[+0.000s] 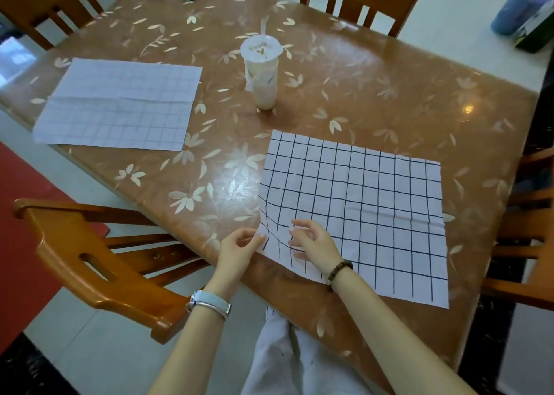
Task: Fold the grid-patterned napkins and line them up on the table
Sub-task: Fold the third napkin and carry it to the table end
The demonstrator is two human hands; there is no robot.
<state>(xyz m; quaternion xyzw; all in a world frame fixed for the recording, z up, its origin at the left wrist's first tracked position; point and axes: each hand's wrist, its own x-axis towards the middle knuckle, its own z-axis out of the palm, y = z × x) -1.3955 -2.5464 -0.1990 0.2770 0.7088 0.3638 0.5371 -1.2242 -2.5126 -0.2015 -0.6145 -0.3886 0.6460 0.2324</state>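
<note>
From the head camera, a white napkin with a bold black grid (374,209) lies spread on the near right part of the glossy brown flower-printed table (359,80). The left hand (239,248) pinches its raised near-left corner between thumb and fingertips. Just beside it, the right hand (311,242) is over the cloth with its fingers curled; whether they grip it cannot be told.
</note>
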